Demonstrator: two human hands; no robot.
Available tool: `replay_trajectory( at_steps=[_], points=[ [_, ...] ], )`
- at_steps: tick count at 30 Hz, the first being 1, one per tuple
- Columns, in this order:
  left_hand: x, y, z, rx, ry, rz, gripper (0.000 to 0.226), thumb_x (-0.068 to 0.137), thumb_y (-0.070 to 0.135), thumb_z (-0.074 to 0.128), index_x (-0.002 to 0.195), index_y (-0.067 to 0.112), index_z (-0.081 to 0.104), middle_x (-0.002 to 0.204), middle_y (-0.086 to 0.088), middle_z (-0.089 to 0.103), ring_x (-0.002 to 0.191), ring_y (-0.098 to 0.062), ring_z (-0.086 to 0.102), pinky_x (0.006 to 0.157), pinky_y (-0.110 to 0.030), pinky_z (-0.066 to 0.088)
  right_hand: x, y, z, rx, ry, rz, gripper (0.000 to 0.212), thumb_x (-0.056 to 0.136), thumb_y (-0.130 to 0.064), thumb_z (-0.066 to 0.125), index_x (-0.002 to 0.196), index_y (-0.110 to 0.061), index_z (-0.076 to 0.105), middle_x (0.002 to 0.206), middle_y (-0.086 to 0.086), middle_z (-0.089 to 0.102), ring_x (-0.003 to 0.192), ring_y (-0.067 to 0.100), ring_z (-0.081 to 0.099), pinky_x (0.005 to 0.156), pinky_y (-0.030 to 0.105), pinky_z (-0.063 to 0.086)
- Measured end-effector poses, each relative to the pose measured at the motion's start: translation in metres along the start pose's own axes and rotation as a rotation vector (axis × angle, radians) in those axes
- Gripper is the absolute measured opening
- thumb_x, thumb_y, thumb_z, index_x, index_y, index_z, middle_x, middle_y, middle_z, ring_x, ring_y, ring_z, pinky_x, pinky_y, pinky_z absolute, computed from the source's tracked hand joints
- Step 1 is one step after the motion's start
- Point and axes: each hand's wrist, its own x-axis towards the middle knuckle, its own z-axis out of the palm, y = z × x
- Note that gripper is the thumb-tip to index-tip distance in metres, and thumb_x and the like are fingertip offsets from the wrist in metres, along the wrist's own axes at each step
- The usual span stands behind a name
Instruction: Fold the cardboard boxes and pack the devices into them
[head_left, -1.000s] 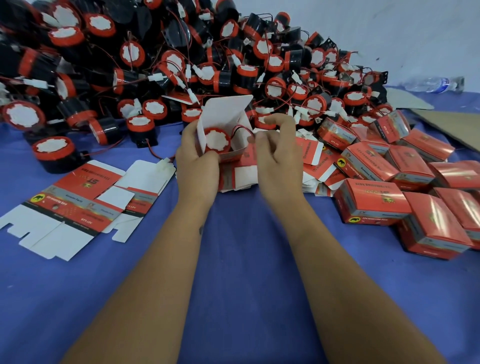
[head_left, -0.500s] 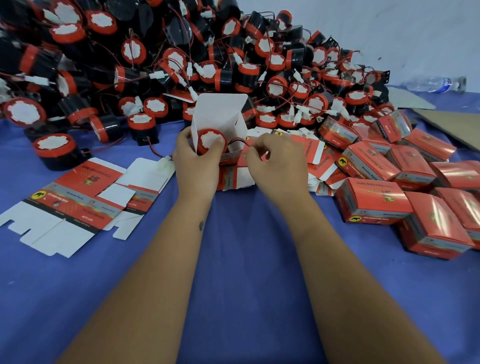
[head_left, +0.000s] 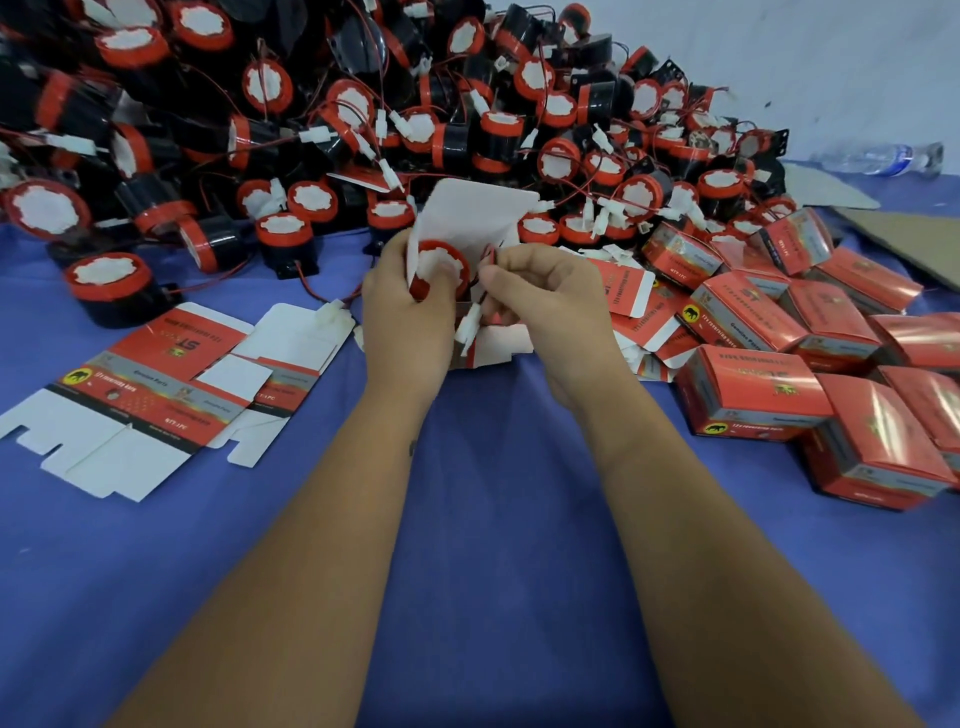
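My left hand (head_left: 408, 317) grips an open cardboard box (head_left: 478, 218) with its white lid flap standing up. A round black device with a red rim and white face (head_left: 440, 267) sits in the box mouth. My right hand (head_left: 545, 301) pinches the device's red wire, and its white connector (head_left: 466, 327) dangles between my hands. Flat unfolded boxes (head_left: 150, 384) lie on the cloth to the left. A big heap of the same devices (head_left: 363, 114) fills the back.
Several closed red boxes (head_left: 753, 389) are piled on the right, with more flat blanks (head_left: 639, 312) beside my right hand. A water bottle (head_left: 883, 158) and brown cardboard sheet (head_left: 904, 234) lie at the far right. Blue cloth (head_left: 493, 519) covers the table.
The device has gone deeper into the box under my left hand. My right hand has moved in toward the box and now holds the wire, with the connector hanging down.
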Motion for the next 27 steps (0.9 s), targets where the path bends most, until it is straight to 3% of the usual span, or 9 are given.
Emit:
replay_trajectory(
  at_steps=[4, 8, 10, 13, 17, 21, 27],
  points=[
    [-0.003, 0.003, -0.001, -0.008, -0.017, 0.041, 0.026, 0.097, 0.017, 0.055, 0.105, 0.040, 0.061, 0.090, 0.023, 0.067, 0.089, 0.008, 0.062, 0.074, -0.009, 0.049, 0.001, 0.001, 0.002, -0.142, 0.165, -0.107, 0.021, 0.093, -0.005, 0.063, 0.078, -0.019, 0.067, 0.066, 0.002, 0.062, 0.059, 0.004, 0.054, 0.061, 0.018, 0.049],
    [-0.004, 0.005, -0.003, 0.017, -0.040, 0.054, 0.031, 0.097, 0.018, 0.055, 0.095, 0.049, 0.057, 0.084, 0.034, 0.066, 0.084, 0.010, 0.062, 0.071, -0.011, 0.050, 0.003, 0.001, 0.002, -0.295, 0.266, -0.195, 0.027, 0.089, -0.014, 0.070, 0.075, -0.036, 0.066, 0.075, -0.012, 0.051, 0.070, 0.000, 0.045, 0.070, 0.014, 0.040],
    [-0.003, 0.002, -0.002, 0.033, -0.057, 0.079, 0.028, 0.097, 0.020, 0.055, 0.102, 0.047, 0.059, 0.090, 0.022, 0.067, 0.088, 0.006, 0.061, 0.074, -0.013, 0.050, 0.004, -0.002, -0.002, -0.284, 0.298, -0.168, 0.024, 0.088, -0.015, 0.071, 0.075, -0.035, 0.068, 0.075, -0.014, 0.055, 0.071, -0.001, 0.047, 0.071, 0.013, 0.041],
    [-0.002, -0.002, 0.000, 0.121, -0.060, 0.092, 0.030, 0.098, 0.027, 0.055, 0.124, 0.041, 0.057, 0.108, 0.012, 0.058, 0.092, 0.013, 0.051, 0.076, -0.005, 0.040, 0.004, -0.005, -0.007, -0.209, 0.300, -0.110, 0.020, 0.090, -0.013, 0.070, 0.077, -0.027, 0.072, 0.065, -0.015, 0.064, 0.060, -0.001, 0.055, 0.064, 0.014, 0.048],
    [0.000, -0.004, 0.001, 0.186, -0.057, 0.104, 0.038, 0.099, 0.031, 0.054, 0.137, 0.034, 0.053, 0.125, 0.001, 0.058, 0.104, 0.002, 0.052, 0.093, -0.021, 0.047, 0.003, -0.007, -0.004, -0.161, 0.279, -0.085, 0.017, 0.090, -0.011, 0.069, 0.077, -0.023, 0.072, 0.063, -0.013, 0.065, 0.059, -0.002, 0.057, 0.061, 0.014, 0.049],
    [0.002, -0.006, 0.001, 0.195, -0.050, 0.103, 0.038, 0.099, 0.030, 0.053, 0.137, 0.033, 0.054, 0.125, 0.004, 0.059, 0.095, 0.018, 0.047, 0.075, 0.001, 0.037, 0.002, -0.006, 0.000, -0.198, 0.243, -0.097, 0.015, 0.091, -0.013, 0.068, 0.077, -0.019, 0.068, 0.058, -0.007, 0.065, 0.052, 0.003, 0.058, 0.054, 0.015, 0.046],
    [-0.002, -0.005, 0.002, 0.166, -0.021, 0.110, 0.039, 0.097, 0.026, 0.055, 0.136, 0.034, 0.054, 0.101, 0.020, 0.051, 0.095, 0.013, 0.046, 0.075, -0.002, 0.036, 0.002, -0.001, 0.003, -0.286, 0.313, -0.143, 0.022, 0.094, -0.011, 0.061, 0.080, -0.028, 0.062, 0.064, -0.006, 0.067, 0.060, 0.005, 0.064, 0.058, 0.015, 0.048]
  ],
)
